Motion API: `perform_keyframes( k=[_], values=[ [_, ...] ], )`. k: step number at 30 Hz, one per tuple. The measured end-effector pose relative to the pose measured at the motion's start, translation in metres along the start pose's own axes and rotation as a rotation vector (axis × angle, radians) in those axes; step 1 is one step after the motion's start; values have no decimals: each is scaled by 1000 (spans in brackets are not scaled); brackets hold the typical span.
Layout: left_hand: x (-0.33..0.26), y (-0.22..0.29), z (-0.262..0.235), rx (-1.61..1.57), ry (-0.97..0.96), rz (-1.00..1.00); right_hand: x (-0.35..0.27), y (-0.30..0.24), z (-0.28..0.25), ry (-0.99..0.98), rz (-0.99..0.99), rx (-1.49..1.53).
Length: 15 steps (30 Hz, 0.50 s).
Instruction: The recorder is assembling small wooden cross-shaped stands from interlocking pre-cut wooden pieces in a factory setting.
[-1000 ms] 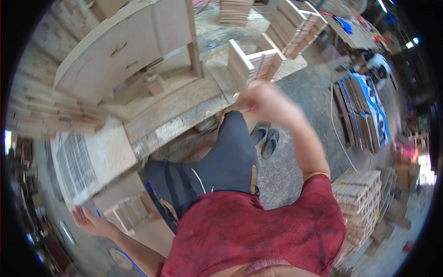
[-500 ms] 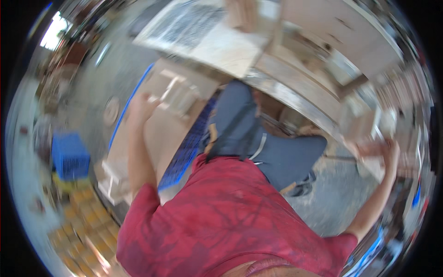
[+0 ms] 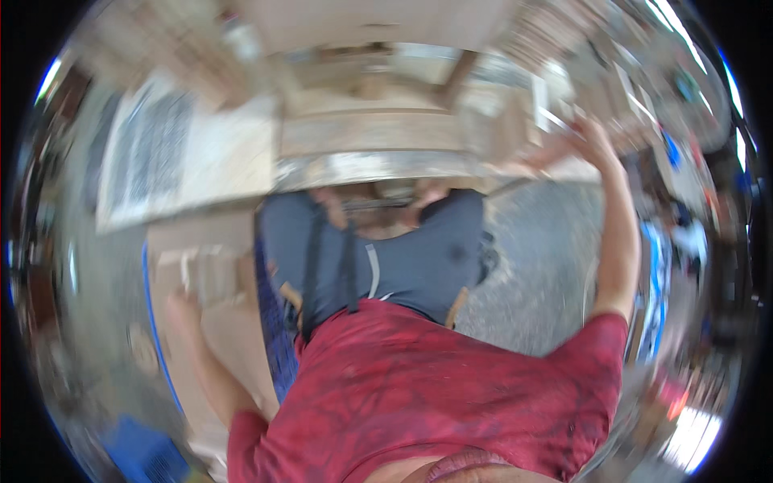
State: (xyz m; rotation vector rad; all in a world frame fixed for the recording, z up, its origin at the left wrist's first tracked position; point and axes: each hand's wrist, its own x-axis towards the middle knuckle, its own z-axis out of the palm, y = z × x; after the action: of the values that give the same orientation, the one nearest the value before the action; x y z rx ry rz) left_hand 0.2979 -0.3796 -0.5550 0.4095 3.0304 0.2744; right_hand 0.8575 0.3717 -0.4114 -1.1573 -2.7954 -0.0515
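Observation:
My left hand (image 3: 184, 307) is low on the left, over a tan cardboard surface inside a blue-edged crate. Just beyond it lies a small group of pale wooden pieces (image 3: 219, 272); blur hides whether the fingers touch them. My right arm stretches far forward to the right, where my right hand (image 3: 592, 142) is at some reddish-tan wooden pieces (image 3: 543, 154) on the workbench's right end. Its fingers are smeared by motion, so a grip cannot be made out.
Before my lap stands a wooden workbench (image 3: 370, 133) with a raised pale panel (image 3: 378, 20). A whitish board (image 3: 229, 153) lies at its left. Stacks of wooden strips (image 3: 555, 32) rise far right. A blue basket (image 3: 145, 455) sits low left.
The whole view has swung to the right, so the workbench now lies straight ahead. My right hand stays by the reddish-tan pieces, my left by the pale ones.

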Motion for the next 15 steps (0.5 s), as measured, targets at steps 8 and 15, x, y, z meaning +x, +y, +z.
perform_keyframes(
  k=[8,15],
  values=[
    [10,0,-24,-289,687,-98,-74,-78,-66,421,314,244],
    [-66,165,-88,-993,744,427,-101,-255,4,60,107,1133]
  ],
)
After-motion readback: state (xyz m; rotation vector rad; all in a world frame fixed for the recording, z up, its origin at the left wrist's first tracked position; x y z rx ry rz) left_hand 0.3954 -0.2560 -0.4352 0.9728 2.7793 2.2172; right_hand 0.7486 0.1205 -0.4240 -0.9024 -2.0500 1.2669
